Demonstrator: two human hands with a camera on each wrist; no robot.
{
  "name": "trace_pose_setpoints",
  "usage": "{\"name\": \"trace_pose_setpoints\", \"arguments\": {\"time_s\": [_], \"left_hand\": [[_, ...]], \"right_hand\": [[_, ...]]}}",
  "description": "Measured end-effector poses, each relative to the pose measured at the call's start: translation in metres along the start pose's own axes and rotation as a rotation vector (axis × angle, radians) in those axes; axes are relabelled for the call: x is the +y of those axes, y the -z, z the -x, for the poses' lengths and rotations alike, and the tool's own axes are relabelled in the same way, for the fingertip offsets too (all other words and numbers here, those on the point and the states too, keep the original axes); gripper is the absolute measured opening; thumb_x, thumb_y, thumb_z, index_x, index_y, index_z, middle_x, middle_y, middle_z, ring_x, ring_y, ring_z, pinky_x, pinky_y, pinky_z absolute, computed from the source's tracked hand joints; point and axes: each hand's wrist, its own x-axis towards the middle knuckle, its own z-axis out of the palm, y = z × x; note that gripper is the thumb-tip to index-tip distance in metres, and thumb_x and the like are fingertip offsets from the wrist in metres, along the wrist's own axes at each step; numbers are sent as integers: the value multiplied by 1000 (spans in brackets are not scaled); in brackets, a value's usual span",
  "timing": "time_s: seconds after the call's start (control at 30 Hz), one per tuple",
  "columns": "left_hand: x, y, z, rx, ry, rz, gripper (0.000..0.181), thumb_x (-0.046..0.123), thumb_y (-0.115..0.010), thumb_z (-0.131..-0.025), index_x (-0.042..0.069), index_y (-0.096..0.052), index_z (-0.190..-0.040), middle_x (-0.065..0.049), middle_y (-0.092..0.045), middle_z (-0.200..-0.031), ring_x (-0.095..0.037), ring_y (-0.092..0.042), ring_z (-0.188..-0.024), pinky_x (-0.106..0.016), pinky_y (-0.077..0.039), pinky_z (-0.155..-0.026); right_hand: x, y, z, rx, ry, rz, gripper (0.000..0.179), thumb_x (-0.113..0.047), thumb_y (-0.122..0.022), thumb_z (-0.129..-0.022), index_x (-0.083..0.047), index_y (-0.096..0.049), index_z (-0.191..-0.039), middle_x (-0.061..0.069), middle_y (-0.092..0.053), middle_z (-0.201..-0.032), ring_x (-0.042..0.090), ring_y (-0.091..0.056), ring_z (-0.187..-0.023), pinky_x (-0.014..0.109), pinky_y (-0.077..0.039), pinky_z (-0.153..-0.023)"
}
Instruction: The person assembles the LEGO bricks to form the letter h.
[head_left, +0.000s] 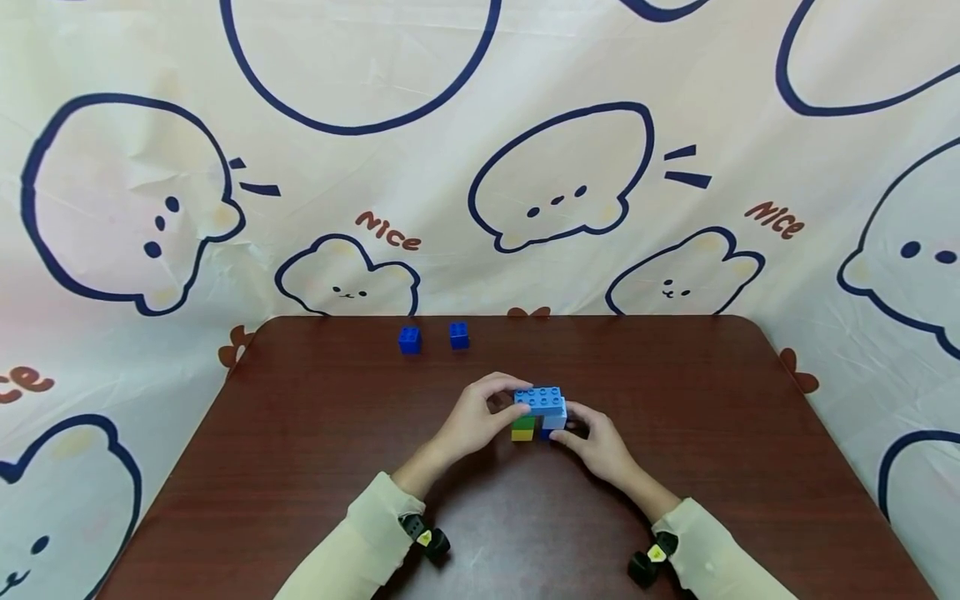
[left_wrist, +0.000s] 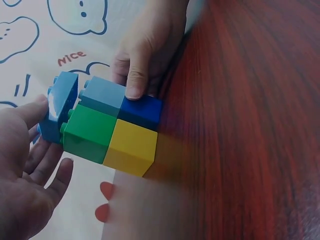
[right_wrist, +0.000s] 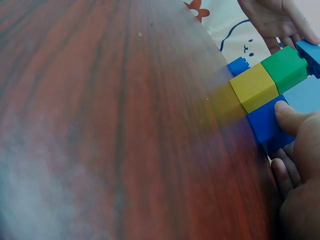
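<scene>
Between thumb and fingers, my left hand [head_left: 476, 414] pinches a long medium-blue toy brick [head_left: 538, 401] with studs on top. In the left wrist view this brick tilts over the studs of two short stacks, with a gap visible at one end. One stack has a green brick [left_wrist: 90, 131] on a yellow brick [left_wrist: 131, 147]. Beside it, a light blue brick [left_wrist: 102, 95] sits on a dark blue brick [left_wrist: 142, 113]. My right hand [head_left: 600, 446] grips this second stack, its thumb on the dark blue brick. The two stacks stand side by side, touching in the left wrist view.
Two loose dark blue bricks, one on the left [head_left: 409, 340] and one on the right [head_left: 459, 335], stand near the far edge of the brown wooden table [head_left: 315, 433]. A pale cloth [head_left: 442, 183] with cartoon outlines hangs behind the table and along its sides.
</scene>
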Motion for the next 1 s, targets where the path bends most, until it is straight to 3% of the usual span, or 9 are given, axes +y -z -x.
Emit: {"name": "trace_pose_setpoints", "arguments": {"time_s": [0.37,0.67,1.0], "left_hand": [[0,0,2,18,-38,-11,28,12,-74,-95,10,-73,-122,-4,-68,-118,-20,-62,-90,-28,-55,-76],[-1,1,1,22,-22,-35,27,14,-73,-95,12,-73,-122,-3,-68,-119,-27,-62,-95,-30,-54,-77],[-2,2,2,6,3,-32,28,14,-74,-95,12,-73,-123,0,-68,-119,-19,-61,-94,-30,-54,-78]], "right_hand": [[-1,0,0,-8,-21,1,47,-15,-78,-91,-5,-64,-134,7,-71,-119,19,-68,-105,32,-55,-89],[-1,0,1,-2,-11,0,46,-15,-77,-92,-3,-63,-134,9,-71,-121,21,-68,-106,37,-56,-89],[-1,0,1,-15,-10,-11,46,-15,-77,-92,-3,-63,-135,9,-71,-122,20,-68,-106,36,-56,-90]]}}
